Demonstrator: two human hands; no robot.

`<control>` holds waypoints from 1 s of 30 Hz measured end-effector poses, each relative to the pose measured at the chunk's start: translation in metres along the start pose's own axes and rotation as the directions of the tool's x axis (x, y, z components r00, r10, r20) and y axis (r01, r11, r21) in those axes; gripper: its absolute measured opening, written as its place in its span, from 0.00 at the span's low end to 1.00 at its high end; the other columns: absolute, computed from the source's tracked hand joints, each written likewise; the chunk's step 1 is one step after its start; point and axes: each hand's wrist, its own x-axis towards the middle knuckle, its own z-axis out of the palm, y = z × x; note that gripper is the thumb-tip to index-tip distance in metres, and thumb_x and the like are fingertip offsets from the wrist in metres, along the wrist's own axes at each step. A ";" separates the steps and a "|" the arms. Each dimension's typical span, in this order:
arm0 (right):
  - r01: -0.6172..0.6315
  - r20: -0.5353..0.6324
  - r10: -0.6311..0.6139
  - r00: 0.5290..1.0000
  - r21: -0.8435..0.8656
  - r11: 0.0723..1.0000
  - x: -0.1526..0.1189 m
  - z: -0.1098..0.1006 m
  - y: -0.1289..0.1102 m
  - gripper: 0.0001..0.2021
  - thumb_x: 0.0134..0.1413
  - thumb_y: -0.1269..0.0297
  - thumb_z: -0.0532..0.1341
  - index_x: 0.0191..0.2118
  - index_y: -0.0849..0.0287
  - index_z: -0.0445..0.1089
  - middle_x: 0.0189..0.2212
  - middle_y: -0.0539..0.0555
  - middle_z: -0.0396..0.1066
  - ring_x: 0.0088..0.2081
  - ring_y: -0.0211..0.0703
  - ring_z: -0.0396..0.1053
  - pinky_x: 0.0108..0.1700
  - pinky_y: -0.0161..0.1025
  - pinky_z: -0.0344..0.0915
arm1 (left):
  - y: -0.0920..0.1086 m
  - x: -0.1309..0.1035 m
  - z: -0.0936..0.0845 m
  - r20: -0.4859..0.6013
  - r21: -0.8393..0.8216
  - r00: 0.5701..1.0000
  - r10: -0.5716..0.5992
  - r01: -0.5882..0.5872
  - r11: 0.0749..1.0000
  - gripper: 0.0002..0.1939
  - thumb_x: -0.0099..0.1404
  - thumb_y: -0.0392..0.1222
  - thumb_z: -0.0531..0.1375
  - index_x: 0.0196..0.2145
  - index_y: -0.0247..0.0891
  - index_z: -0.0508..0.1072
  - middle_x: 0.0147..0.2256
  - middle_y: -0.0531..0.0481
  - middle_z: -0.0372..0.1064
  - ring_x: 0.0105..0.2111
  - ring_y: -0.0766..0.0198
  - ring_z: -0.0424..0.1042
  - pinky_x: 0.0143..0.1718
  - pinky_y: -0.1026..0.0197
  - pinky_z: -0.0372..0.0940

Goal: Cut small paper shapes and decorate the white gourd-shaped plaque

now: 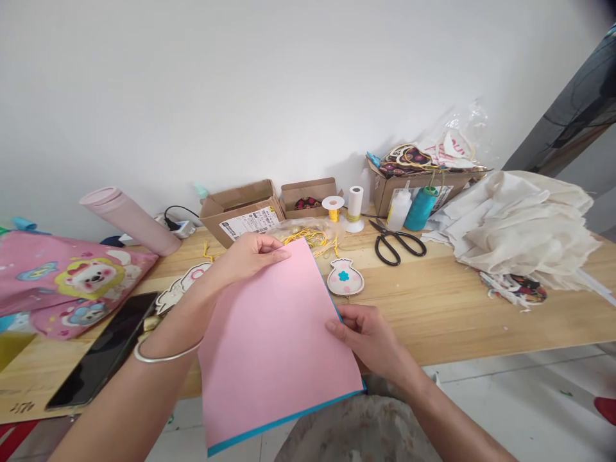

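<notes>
A pink sheet (274, 340) with a blue sheet (283, 420) under it slants between my hands, over the table's front edge. My left hand (255, 256) pinches the sheets at their far top edge, thumb on the pink face. Halfway down the right side, my right hand (363, 330) grips the edge, its thumb on top and fingers behind. Just beyond that hand lies a pouch-shaped wooden ornament (345, 279) with a blue flower and pink spots. Near my left forearm is another pale cut-out ornament (180, 289), partly covered by the arm.
Black-handled scissors (397, 244), a glue bottle (399, 208) and teal thread (421, 208) stand or lie at back right. Cream cloth (520, 218) is heaped farther right. Cardboard boxes (240, 208) line the wall. A phone (103, 353), pink tumbler (132, 221) and pink bag (77, 282) are left.
</notes>
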 end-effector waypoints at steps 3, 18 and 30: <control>-0.009 0.059 0.005 0.998 0.064 0.998 -0.008 -0.001 0.002 0.17 0.49 0.61 0.61 0.46 0.60 0.69 0.29 0.50 0.73 0.30 0.37 0.68 0.31 0.32 0.63 | -0.002 -0.003 -0.001 -0.047 0.021 0.999 0.006 -0.005 1.000 0.11 0.49 0.48 0.62 0.25 0.38 0.76 0.19 0.54 0.70 0.17 0.69 0.64 0.16 0.70 0.54; -0.017 0.046 0.014 0.999 0.076 0.997 -0.024 -0.001 0.009 0.18 0.52 0.61 0.59 0.49 0.59 0.67 0.34 0.52 0.75 0.36 0.41 0.71 0.39 0.38 0.66 | -0.005 -0.013 -0.008 -0.150 -0.012 0.989 0.001 -0.003 1.000 0.11 0.46 0.48 0.64 0.24 0.37 0.76 0.22 0.52 0.72 0.20 0.67 0.65 0.18 0.69 0.56; 0.234 -0.167 -0.512 0.843 -0.743 0.627 -0.038 0.008 0.016 0.09 0.55 0.67 0.56 0.32 0.59 0.74 0.25 0.54 0.75 0.26 0.40 0.71 0.28 0.34 0.67 | -0.012 -0.048 -0.029 -0.498 -0.103 0.865 0.056 -0.123 0.987 0.09 0.46 0.41 0.65 0.25 0.33 0.76 0.23 0.55 0.72 0.24 0.69 0.65 0.24 0.69 0.59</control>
